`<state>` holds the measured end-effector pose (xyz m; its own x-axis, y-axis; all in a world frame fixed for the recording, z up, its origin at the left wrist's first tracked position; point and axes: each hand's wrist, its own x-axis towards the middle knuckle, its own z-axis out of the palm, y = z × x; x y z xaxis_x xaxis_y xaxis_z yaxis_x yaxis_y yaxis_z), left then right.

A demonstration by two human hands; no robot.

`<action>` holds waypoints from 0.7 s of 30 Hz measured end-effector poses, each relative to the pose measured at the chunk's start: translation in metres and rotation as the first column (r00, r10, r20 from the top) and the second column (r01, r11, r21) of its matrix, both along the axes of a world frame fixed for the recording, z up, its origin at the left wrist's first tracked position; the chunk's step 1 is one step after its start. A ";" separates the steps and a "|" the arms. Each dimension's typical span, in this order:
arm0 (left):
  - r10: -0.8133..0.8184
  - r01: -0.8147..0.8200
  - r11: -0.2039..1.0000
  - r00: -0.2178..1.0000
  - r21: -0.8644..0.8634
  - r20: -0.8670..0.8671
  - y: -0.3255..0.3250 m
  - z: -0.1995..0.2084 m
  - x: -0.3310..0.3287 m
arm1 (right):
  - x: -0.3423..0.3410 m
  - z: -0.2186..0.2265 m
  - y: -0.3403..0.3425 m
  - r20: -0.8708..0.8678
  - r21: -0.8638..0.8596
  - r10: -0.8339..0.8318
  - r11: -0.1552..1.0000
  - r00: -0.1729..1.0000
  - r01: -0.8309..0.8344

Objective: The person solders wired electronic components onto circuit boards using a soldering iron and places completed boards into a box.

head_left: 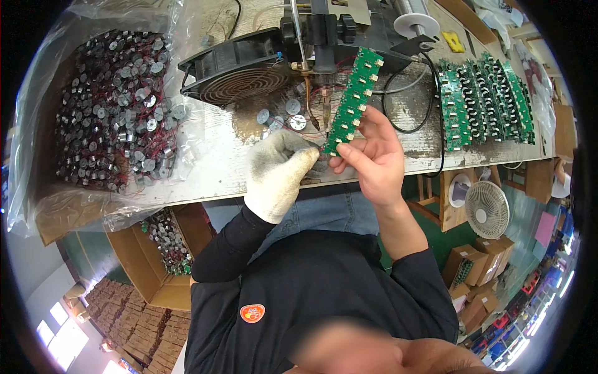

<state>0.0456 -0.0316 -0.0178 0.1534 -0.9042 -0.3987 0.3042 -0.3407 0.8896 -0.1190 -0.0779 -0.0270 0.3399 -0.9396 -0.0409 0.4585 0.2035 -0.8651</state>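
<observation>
My right hand [375, 159], bare, grips the lower end of a long green circuit board strip [355, 93] with small metal connectors along one edge. The strip slants up and away, beside the tip of a mounted soldering iron [326, 103]. In a white work glove, my left hand [278, 168] is closed in a pinch at the board's near end; what its fingers hold is hidden. A curved copper-coloured tube [309, 100] points down near the iron's tip. Several small round motors [293, 106] lie on the bench just beyond my left hand.
On the left, a plastic-lined box [47, 218] is heaped with small wired motors [118, 112]. A black fan [240, 71] stands behind my left hand. Rows of green boards [486, 103] lie at the right, past a black cable [430, 118]. Below the bench is an open carton [134, 268].
</observation>
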 end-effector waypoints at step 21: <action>0.443 0.347 0.664 0.530 -0.662 0.722 0.042 0.011 -0.037 | -0.045 0.048 0.093 -0.043 0.160 0.120 0.981 0.992 -0.112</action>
<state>0.0090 0.0101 -0.0066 0.0763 -0.7725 0.6304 -0.6450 0.4439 0.6220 -0.1641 0.0152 0.0208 0.4397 -0.8743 -0.2055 0.3788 0.3880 -0.8402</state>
